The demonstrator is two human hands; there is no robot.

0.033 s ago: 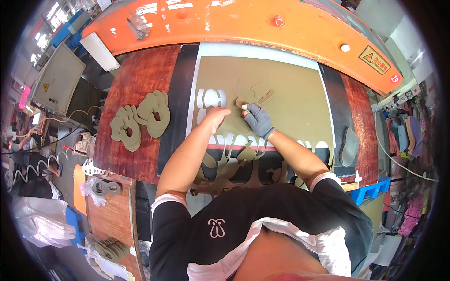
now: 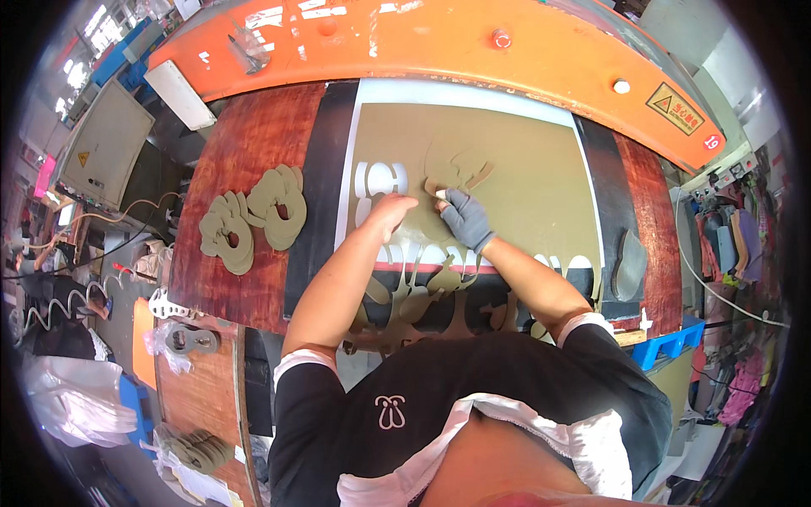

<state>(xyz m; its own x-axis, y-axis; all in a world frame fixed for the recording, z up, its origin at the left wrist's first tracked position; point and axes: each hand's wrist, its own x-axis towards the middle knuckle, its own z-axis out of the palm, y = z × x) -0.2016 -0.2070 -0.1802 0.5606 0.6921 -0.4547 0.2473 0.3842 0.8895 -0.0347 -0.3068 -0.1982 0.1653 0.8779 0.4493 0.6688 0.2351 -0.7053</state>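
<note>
An olive-coloured sheet (image 2: 524, 177) lies on a white board (image 2: 439, 89), with rounded shapes cut out along its left side and near edge. My right hand (image 2: 467, 221), in a grey glove with bare fingertips, is closed on a curved olive cut piece (image 2: 433, 183) at the middle of the sheet. Just beyond it, narrow curved cut pieces (image 2: 480, 175) stick up from the sheet. To the left, beside the cut-outs, my bare left hand (image 2: 392, 215) is closed over the sheet. Its curled fingers hide whatever they may hold.
Two stacks of olive ring-shaped cut pieces (image 2: 279, 207) lie on the reddish wooden table (image 2: 266, 127) at left. A grey sole-shaped piece (image 2: 628, 265) lies at right. Beyond the board runs an orange machine beam (image 2: 405, 46) with buttons. Cut sheet remnants (image 2: 410, 308) hang near my body.
</note>
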